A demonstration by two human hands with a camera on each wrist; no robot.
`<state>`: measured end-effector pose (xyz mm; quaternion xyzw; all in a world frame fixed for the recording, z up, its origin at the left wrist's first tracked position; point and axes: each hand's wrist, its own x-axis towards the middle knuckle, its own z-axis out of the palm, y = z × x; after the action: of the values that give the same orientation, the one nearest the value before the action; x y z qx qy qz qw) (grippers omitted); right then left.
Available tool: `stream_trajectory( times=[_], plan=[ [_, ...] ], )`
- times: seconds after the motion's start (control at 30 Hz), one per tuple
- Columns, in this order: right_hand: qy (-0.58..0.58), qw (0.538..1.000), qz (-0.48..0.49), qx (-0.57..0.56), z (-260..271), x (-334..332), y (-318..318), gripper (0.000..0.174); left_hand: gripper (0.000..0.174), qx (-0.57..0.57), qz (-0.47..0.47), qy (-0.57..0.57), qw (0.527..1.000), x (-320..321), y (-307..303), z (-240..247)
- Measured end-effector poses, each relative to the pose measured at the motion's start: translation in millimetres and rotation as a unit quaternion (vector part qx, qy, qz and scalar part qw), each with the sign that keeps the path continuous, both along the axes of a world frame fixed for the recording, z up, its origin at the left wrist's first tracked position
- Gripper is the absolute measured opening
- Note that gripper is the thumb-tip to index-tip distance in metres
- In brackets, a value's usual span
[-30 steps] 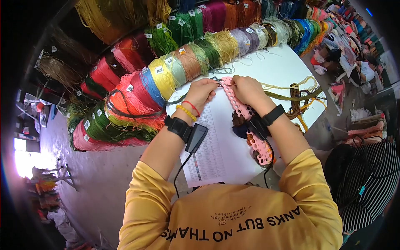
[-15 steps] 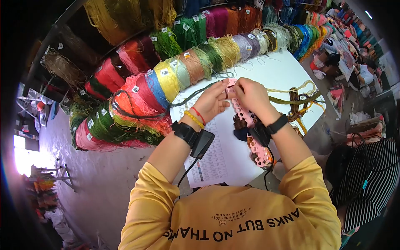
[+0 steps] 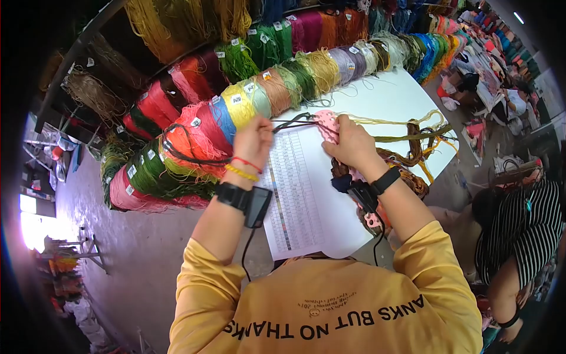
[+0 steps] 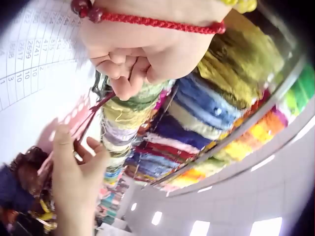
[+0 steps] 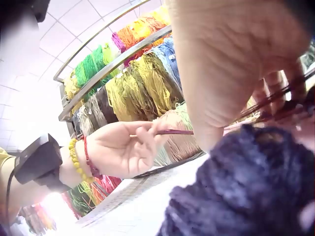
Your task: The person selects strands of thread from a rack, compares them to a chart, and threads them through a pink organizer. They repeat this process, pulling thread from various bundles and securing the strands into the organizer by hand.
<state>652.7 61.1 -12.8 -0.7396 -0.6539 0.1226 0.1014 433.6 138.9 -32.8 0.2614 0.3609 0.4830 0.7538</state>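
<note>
Up at the left, close to the spools, my left hand (image 3: 253, 140) pinches dark red thread (image 5: 174, 132), its fingers curled. The strands stretch across to a pink board with holes (image 3: 325, 119). Beside that board my right hand (image 3: 356, 144) holds the other part of the thread between thumb and fingers. Strands pass between its fingers in the right wrist view. A navy yarn bundle (image 5: 241, 187) hangs from the board below the right hand, with brown bundles near it. The right forearm hides part of the board.
A printed chart (image 3: 295, 194) lies on the white tabletop (image 3: 401, 97). Thread-wrapped rolls (image 3: 277, 91) with number tags line the far side. Olive and yellow skeins (image 3: 415, 141) lie to the right. A person in striped clothing (image 3: 519, 230) is at the right.
My left hand has left the board and moved left, drawing the dark red thread out with it. The right hand has stayed at the board, shifting slightly down.
</note>
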Motion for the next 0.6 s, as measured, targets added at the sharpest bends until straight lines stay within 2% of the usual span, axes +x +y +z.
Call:
stream_trajectory(
  times=[0.07,0.2,0.23,0.3,0.33,0.37,0.43,0.47,0.57,0.6],
  plan=[
    [-0.014,1.000,-0.005,0.003,-2,0,1,0.057,0.029,0.016,0.005,-0.026,1.000,-37,-3,12],
    [-0.019,1.000,-0.005,0.008,-5,0,1,0.057,0.026,0.076,0.116,-0.036,0.990,-114,-28,48],
    [-0.024,1.000,-0.005,0.011,-5,0,1,0.057,0.028,0.089,0.150,0.013,0.985,-126,-44,71],
    [-0.029,0.999,-0.008,0.010,-5,-2,1,0.056,0.027,0.140,0.212,0.033,0.966,-182,-45,66],
    [-0.030,0.999,-0.011,0.009,-5,-2,1,0.056,0.026,0.178,0.246,0.094,0.948,-192,-52,70],
    [-0.031,0.999,-0.012,0.007,-5,-3,2,0.056,0.026,0.213,0.280,0.154,0.923,-201,-60,73],
    [-0.025,0.999,-0.014,0.022,-5,-4,0,0.055,0.026,0.223,0.214,0.414,0.856,-222,-74,59],
    [-0.022,0.999,-0.013,0.029,-5,-4,1,0.055,0.024,0.182,0.198,0.461,0.845,-227,-78,46],
    [-0.007,0.999,-0.037,0.016,-2,-5,0,0.054,0.015,0.275,0.108,0.642,0.708,-251,-96,-11],
    [-0.012,0.999,-0.040,0.029,-3,-5,1,0.055,0.017,0.320,0.127,0.658,0.670,-248,-105,-25]
  ],
)
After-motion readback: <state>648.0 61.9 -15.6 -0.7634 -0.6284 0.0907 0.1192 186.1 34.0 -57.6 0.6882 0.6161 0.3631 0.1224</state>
